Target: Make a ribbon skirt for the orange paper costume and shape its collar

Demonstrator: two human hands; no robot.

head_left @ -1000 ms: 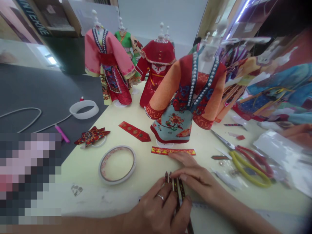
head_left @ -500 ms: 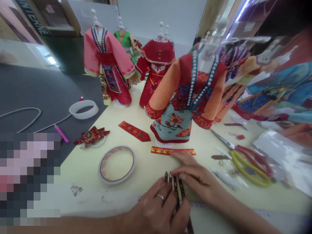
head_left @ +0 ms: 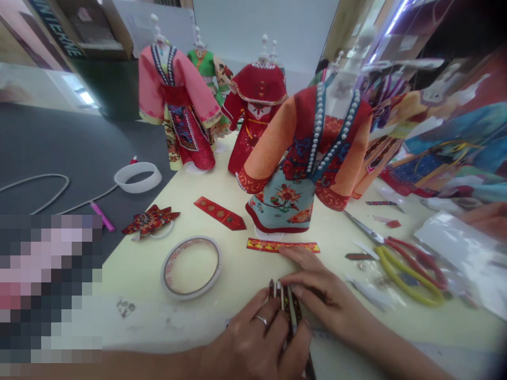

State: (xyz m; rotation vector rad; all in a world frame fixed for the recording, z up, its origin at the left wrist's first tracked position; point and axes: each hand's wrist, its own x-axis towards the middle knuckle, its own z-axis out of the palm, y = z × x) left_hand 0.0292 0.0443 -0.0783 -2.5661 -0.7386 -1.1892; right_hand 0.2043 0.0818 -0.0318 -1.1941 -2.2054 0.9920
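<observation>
Head view, looking down on a pale yellow worktop (head_left: 134,274) with a smooth, slightly scuffed surface. A bundle of narrow, stiff patterned strips (head_left: 287,309), dark with pale edges, stands almost upright near the front edge, between both hands. The left hand (head_left: 253,338), with a metal ring on one finger, wraps around the lower part of the bundle, its fingers (head_left: 273,330) closed firmly on it. The right hand (head_left: 320,290) is half open, its fingertips (head_left: 295,279) touching the top of the bundle without closing around it.

Just beyond the right hand lies a flat red and yellow paper strip (head_left: 283,246), almost touching a finger. A red strip with a pointed end (head_left: 219,213) and a round tape roll (head_left: 191,267) sit to the left, with open worktop around them. A miniature orange and pale blue robe (head_left: 304,153) stands on a clear stand ahead of the hands, its neckline edged with pearl beads. Further right, scissors with red handles (head_left: 364,227) lie beside yellow-handled pliers (head_left: 407,279), near a crumpled clear plastic bag (head_left: 463,258)
</observation>
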